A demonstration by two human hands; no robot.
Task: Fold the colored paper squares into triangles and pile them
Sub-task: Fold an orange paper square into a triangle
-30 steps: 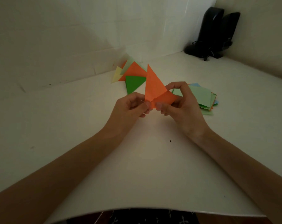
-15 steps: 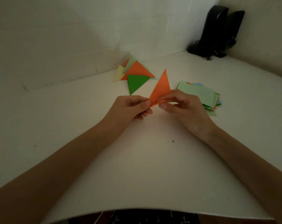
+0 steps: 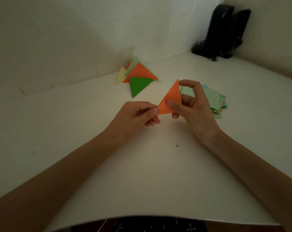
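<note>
Nearest the camera, two bare forearms reach up the frame over the pale desk (image 3: 141,173) toward its centre. There the hands meet on one orange triangle (image 3: 172,96), held just above the desk. The left hand (image 3: 136,114) pinches its lower left corner. The right hand (image 3: 195,106) has its thumb on the face and a fingertip at the top point, so both are clamped on the paper. The triangle's long axis slants from lower left to upper right.

The fold looks finished, so piling is probably next. The pile of folded triangles (image 3: 139,72) lies beyond the hands, up and to the left, and the left hand is the nearer to it. It holds orange, dark green, pale green and yellow pieces.

The stack of unfolded squares (image 3: 214,99) lies just behind the right hand, with pale green on top. Dark speakers (image 3: 225,30) stand in the far upper right corner.
</note>
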